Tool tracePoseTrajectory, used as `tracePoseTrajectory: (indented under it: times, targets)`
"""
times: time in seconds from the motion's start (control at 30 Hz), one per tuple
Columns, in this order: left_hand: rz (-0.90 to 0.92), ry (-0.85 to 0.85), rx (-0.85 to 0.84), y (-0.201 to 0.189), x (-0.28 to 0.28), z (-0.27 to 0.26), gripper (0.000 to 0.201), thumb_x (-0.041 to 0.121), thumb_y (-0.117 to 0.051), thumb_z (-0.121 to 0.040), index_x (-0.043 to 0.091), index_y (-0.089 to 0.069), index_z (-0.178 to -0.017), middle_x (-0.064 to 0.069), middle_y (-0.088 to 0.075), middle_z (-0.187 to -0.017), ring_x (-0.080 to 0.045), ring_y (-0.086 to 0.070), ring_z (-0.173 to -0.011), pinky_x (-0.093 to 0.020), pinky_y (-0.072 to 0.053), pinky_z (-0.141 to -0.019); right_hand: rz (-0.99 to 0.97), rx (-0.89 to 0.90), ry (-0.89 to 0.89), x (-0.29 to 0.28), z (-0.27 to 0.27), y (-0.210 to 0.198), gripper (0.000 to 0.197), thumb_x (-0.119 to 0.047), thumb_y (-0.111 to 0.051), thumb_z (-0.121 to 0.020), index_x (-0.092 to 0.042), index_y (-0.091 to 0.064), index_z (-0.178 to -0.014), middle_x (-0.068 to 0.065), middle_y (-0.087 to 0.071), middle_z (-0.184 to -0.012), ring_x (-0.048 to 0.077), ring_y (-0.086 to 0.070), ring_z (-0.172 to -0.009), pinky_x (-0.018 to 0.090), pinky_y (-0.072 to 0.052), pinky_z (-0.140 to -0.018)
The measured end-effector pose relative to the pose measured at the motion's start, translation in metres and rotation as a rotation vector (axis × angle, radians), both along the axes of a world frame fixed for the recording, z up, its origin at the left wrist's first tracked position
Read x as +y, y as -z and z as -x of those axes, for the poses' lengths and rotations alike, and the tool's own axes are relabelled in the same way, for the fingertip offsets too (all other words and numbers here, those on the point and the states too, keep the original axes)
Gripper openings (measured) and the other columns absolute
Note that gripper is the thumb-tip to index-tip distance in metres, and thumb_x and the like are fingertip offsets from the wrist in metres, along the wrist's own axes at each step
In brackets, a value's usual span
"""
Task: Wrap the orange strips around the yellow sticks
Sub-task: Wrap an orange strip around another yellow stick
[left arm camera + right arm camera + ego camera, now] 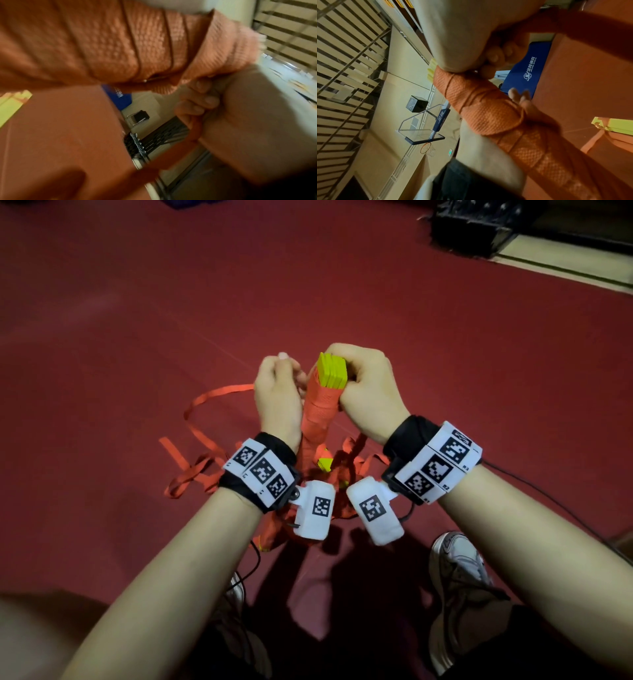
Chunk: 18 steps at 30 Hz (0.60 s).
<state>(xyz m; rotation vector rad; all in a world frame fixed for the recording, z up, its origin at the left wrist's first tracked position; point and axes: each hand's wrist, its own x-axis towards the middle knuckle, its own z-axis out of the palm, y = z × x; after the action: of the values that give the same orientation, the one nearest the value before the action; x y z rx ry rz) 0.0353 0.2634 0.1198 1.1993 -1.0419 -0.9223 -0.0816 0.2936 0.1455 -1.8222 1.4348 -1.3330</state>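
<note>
- We are gripping the yellow sticks point(333, 371) near their top in our curled right hand point(368, 392), upright between both hands.
- Our left hand point(277, 398) is pinching the orange strip point(219, 392), so we are keeping it taut and overlapping.

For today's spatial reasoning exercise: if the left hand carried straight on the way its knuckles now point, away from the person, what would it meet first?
Probably nothing close. The left hand, holding the orange strip, points past the wrapped yellow sticks beside it; beyond looks like bare red floor, though depth is unclear.
</note>
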Motion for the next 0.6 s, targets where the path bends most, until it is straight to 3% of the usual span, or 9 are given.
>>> tracePoseTrajectory:
  times: [0.03,0.1,0.17,0.23,0.27,0.37,0.47,0.53,0.6]
  targets:
    - [0.086,-0.016,0.002,-0.004,0.006,-0.001,0.032,0.021,-0.043,-0.106,0.016,-0.050,-0.076,0.008,-0.053,-0.058,-0.002,-0.048,-0.048,-0.017,-0.039,-0.048,-0.009,0.016,0.025,-0.001,0.000,-0.001,0.008,-0.002,-0.058,-0.070,-0.010,-0.058,-0.069,0.018,-0.056,-0.066,0.030,-0.050,-0.062,0.049,-0.049,-0.059]
    - [0.289,0.030,-0.074,-0.010,0.020,-0.005,0.026,0.036,-0.046,-0.100,0.018,-0.052,-0.082,0.007,-0.053,-0.069,-0.004,-0.049,-0.057,-0.018,-0.039,-0.053,-0.028,0.052,0.069,-0.002,0.002,-0.002,0.016,-0.002,-0.055,-0.063,-0.016,-0.051,-0.064,0.011,-0.050,-0.061,0.034,-0.048,-0.064,0.047,-0.047,-0.057]
    - [0.446,0.164,-0.296,-0.006,0.026,-0.012,0.024,0.041,-0.055,-0.093,0.017,-0.055,-0.094,0.007,-0.057,-0.085,-0.007,-0.054,-0.071,-0.023,-0.043,-0.063,-0.037,0.065,0.112,-0.006,0.006,-0.002,0.014,-0.002,-0.053,-0.059,-0.014,-0.048,-0.065,0.013,-0.046,-0.061,0.037,-0.044,-0.066,0.044,-0.042,-0.056]
    - [0.462,0.247,-0.486,0.002,0.028,-0.017,0.034,0.042,-0.068,-0.086,0.018,-0.055,-0.106,0.000,-0.060,-0.102,-0.013,-0.059,-0.086,-0.026,-0.049,-0.071,-0.040,0.080,0.139,-0.010,0.009,-0.002,0.013,-0.003,-0.052,-0.057,-0.008,-0.048,-0.069,0.013,-0.042,-0.060,0.038,-0.040,-0.068,0.043,-0.037,-0.056]
    - [0.436,0.257,-0.496,0.003,0.029,-0.019,0.040,0.043,-0.074,-0.082,0.021,-0.056,-0.109,-0.002,-0.062,-0.108,-0.015,-0.062,-0.090,-0.028,-0.052,-0.074,-0.045,0.088,0.133,-0.012,0.009,-0.002,0.014,-0.004,-0.051,-0.056,-0.007,-0.048,-0.069,0.011,-0.040,-0.059,0.037,-0.038,-0.067,0.042,-0.034,-0.055]
    - [0.356,0.259,-0.400,0.006,0.028,-0.024,0.033,0.043,-0.076,-0.082,0.030,-0.059,-0.107,0.000,-0.070,-0.104,-0.014,-0.069,-0.091,-0.034,-0.058,-0.077,-0.111,0.039,0.058,-0.013,0.010,-0.006,0.016,-0.002,-0.047,-0.055,-0.012,-0.051,-0.066,0.000,-0.044,-0.050,0.022,-0.048,-0.052,0.032,-0.040,-0.050]
    - [0.351,0.241,-0.351,0.004,0.020,-0.034,0.020,0.038,-0.063,-0.094,0.023,-0.064,-0.107,0.007,-0.072,-0.097,-0.007,-0.068,-0.087,-0.036,-0.056,-0.080,-0.183,-0.006,-0.041,-0.015,0.012,-0.009,0.022,0.002,-0.048,-0.061,-0.008,-0.057,-0.078,0.000,-0.057,-0.046,0.011,-0.054,-0.042,0.024,-0.041,-0.049]
    - [0.382,0.209,-0.414,0.005,0.018,-0.036,0.029,0.037,-0.052,-0.101,0.013,-0.063,-0.113,0.004,-0.071,-0.097,-0.013,-0.067,-0.088,-0.042,-0.054,-0.081,-0.184,0.004,-0.115,-0.013,0.010,-0.011,0.022,0.006,-0.049,-0.068,-0.001,-0.055,-0.087,0.003,-0.062,-0.050,0.011,-0.058,-0.043,0.021,-0.042,-0.048]
    - [0.399,0.198,-0.469,0.004,0.022,-0.031,0.037,0.037,-0.045,-0.102,0.007,-0.059,-0.118,0.011,-0.068,-0.096,-0.008,-0.063,-0.087,-0.037,-0.051,-0.080,-0.150,0.048,-0.145,-0.011,0.007,-0.012,0.024,0.007,-0.046,-0.066,-0.002,-0.051,-0.087,0.014,-0.063,-0.055,0.018,-0.065,-0.048,0.026,-0.046,-0.049]
